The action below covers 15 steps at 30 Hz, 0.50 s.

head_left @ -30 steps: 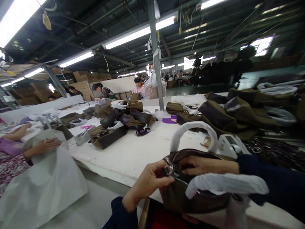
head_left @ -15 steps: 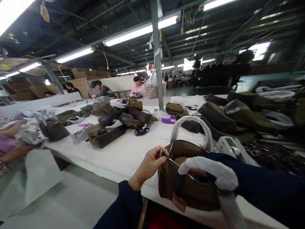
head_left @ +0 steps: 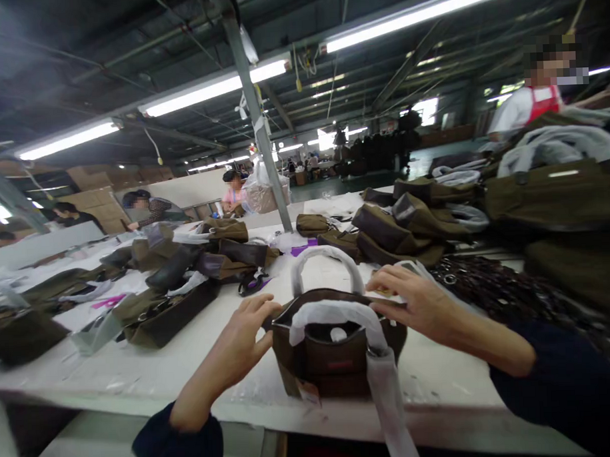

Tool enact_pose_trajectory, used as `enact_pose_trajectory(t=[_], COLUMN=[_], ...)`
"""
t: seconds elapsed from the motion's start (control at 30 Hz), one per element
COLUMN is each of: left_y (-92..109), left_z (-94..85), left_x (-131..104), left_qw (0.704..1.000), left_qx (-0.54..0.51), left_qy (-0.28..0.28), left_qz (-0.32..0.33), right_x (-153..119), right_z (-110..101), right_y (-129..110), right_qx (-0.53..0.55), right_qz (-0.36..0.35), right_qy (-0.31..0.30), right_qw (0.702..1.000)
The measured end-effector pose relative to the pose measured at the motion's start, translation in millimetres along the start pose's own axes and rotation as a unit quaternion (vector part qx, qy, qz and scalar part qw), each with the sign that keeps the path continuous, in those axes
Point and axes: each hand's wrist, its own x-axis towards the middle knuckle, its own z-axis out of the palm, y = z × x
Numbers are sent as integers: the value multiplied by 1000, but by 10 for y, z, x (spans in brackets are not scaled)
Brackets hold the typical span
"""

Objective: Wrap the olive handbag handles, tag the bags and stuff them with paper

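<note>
A small brown handbag (head_left: 329, 361) stands upright on the white table (head_left: 238, 311) near its front edge. Its two handles are wrapped in white paper (head_left: 333, 315). My left hand (head_left: 241, 341) presses flat against the bag's left end, fingers apart. My right hand (head_left: 412, 301) rests on the bag's right top rim, fingers spread over the opening. The bag's mouth is open, with something white inside.
Several more brown and olive bags (head_left: 201, 259) lie in heaps across the middle and right (head_left: 415, 224) of the table. A pile of dark metal chain (head_left: 487, 285) lies right of my hand. A steel post (head_left: 259, 133) rises behind. Other people work at the far side.
The bag has been set upright facing me. My left hand let go of the zipper pull and now lies flat on the bag's side; my right hand came out from inside it.
</note>
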Motion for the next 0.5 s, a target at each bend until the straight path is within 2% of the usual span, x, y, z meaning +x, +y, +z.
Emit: enact_pose_trajectory(t=[0.03, 0.07, 0.13, 0.2, 0.23, 0.33, 0.37, 0.4, 0.5], left_y=[116, 223, 377, 424, 414, 376, 394, 436, 675], left_z=[-21, -26, 12, 83, 124, 274, 344, 429, 746], left_x=[67, 151, 359, 588, 699, 986, 1059, 1121, 1223], left_qw=[1000, 998, 991, 970, 950, 859, 844, 844, 867], left_qx=[-9, -27, -73, -130, -166, -250, -253, -246, -244], left_qy=[-20, -45, -107, -203, -265, -437, -461, -466, -435], left_qz=[22, 35, 44, 21, -5, -96, -105, -96, -16], right_x=[-97, -172, -261, -290, -293, -296, -298, -299, -296], right_z=[0, 15, 70, 128, 152, 206, 225, 246, 332], right_y=[91, 177, 312, 380, 391, 375, 367, 363, 374], right_qx=[-26, -37, -11, 58, 98, 198, 221, 239, 271], right_qz=[43, 78, 130, 153, 157, 164, 166, 167, 145], right_qy=[23, 18, -41, -90, -99, -80, -70, -59, -27], right_qw=[998, 996, 991, 982, 978, 963, 958, 955, 951])
